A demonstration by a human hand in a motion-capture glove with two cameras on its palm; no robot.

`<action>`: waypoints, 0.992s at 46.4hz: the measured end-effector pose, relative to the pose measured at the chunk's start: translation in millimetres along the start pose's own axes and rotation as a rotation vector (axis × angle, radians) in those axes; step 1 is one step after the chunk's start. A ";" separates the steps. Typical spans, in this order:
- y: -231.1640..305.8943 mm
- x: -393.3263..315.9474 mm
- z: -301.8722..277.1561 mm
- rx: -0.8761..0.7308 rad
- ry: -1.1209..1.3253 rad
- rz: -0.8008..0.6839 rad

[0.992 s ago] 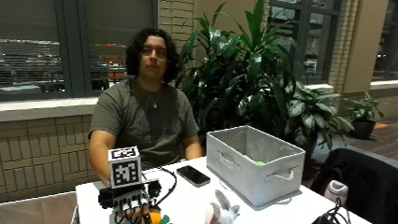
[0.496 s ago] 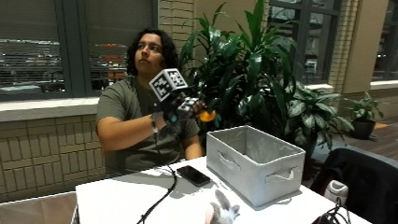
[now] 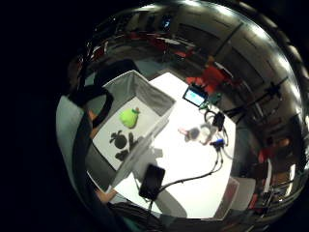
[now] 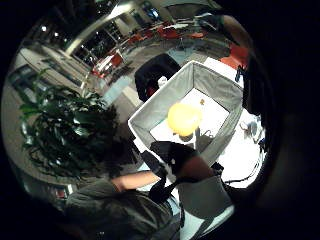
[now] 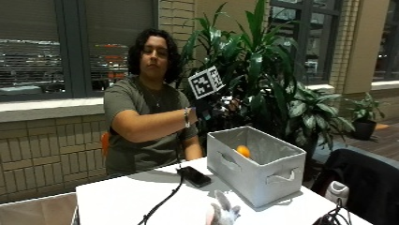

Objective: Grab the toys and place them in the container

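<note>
The grey fabric bin (image 5: 262, 164) on the white table (image 5: 124, 197) holds a green plush toy (image 3: 129, 117). An orange ball (image 5: 243, 151) is inside too. The gloved right hand (image 5: 215, 107) hangs above, fingers open, holding nothing.

This looks like a public lounge or cafeteria of an office or campus building. A white table (image 5: 124, 197) stands by a brick wall (image 5: 43, 140) under large dark windows (image 5: 56, 47), with big potted plants (image 5: 262, 79) behind it, and farther off are rows of red chairs (image 4: 165, 32) at other tables.
</note>
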State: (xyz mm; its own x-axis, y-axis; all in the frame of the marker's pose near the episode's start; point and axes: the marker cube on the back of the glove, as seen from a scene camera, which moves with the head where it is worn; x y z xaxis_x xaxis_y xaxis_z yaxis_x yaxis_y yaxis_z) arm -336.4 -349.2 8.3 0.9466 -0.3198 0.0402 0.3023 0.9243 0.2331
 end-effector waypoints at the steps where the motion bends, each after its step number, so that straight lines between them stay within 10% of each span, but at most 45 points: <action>1: 3.1 8.2 1.7 0.009 -0.012 0.004; 13: 34.4 212.9 62.7 -0.136 0.053 0.342; 28: 40.8 296.1 189.3 -0.401 0.237 0.375; 46: 19.1 282.1 183.6 0.058 0.193 0.215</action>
State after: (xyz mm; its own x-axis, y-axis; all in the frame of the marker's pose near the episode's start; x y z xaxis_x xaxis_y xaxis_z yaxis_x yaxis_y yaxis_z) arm -84.0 -460.0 202.5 0.9937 -0.0671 -0.0899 0.0909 0.9511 0.2950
